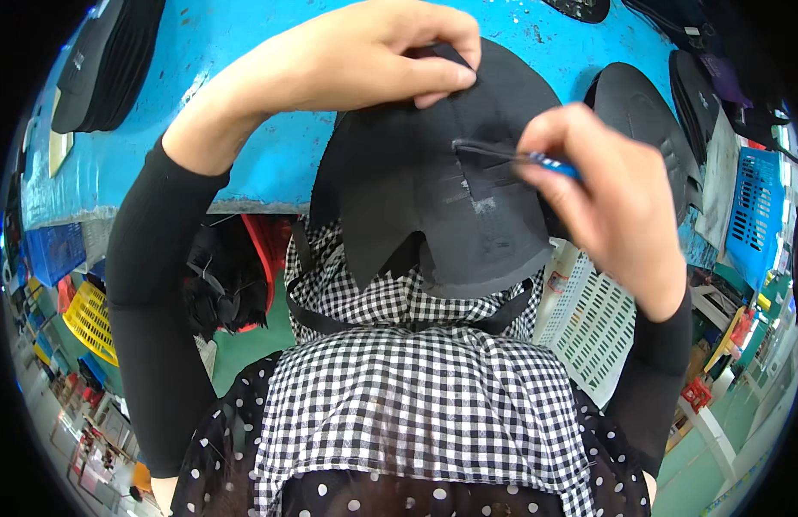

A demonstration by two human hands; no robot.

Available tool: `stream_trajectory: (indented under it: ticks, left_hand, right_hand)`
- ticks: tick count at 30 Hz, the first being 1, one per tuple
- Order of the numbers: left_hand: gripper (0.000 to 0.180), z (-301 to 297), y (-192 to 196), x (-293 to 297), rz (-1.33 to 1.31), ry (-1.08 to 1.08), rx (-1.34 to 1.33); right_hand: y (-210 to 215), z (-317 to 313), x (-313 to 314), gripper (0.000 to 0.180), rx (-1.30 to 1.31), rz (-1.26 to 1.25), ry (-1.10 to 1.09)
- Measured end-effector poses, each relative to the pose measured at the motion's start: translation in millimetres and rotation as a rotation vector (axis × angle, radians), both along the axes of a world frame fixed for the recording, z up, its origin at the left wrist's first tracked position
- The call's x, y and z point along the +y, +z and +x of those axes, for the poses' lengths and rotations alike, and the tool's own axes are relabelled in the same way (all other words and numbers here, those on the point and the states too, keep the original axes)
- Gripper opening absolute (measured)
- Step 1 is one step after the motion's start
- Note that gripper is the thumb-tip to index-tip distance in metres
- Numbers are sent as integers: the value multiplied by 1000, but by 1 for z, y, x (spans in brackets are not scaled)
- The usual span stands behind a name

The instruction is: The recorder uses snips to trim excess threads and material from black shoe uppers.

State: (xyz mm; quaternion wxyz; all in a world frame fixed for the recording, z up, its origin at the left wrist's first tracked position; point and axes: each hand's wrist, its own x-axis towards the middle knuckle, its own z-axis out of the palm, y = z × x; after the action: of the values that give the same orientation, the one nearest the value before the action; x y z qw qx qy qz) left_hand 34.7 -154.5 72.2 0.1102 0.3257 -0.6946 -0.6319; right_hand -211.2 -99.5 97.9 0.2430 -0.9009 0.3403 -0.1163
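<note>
Left hand point(390, 52) pinched top edge of black fabric panel point(433, 198), held above lap, front of blue bench point(270, 155). Right hand point(614, 207) pinched thin blue-handled tool point(511, 155), tip on seam (best keep panel taut, tool strokes short).

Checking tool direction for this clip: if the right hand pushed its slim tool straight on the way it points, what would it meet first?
The right hand aims the blue-handled tool leftward; its tip seems already on the black fabric piece. Farther along, probably the left hand pinching the top edge, though depth is unclear.
</note>
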Motion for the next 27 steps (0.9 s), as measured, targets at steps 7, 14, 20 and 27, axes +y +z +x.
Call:
stream_trajectory:
  ticks: [7, 14, 20, 27]
  left_hand:
    - [13, 7, -17, 26, 117, 696, 260]
    - [7, 17, -20, 69, -216, 786, 425]
    - [12, 1, -25, 108, -348, 908, 464]
    - [17, -14, -48, 141, -713, 899, 435]
  right_hand:
    - [-19, 50, 51, 35, 504, -450, 88]
    - [-30, 54, 48, 20, 263, -512, 8]
    - [-33, 57, 38, 11, 222, -452, 20]
    - [-47, 65, 47, 15, 168, -599, -91]
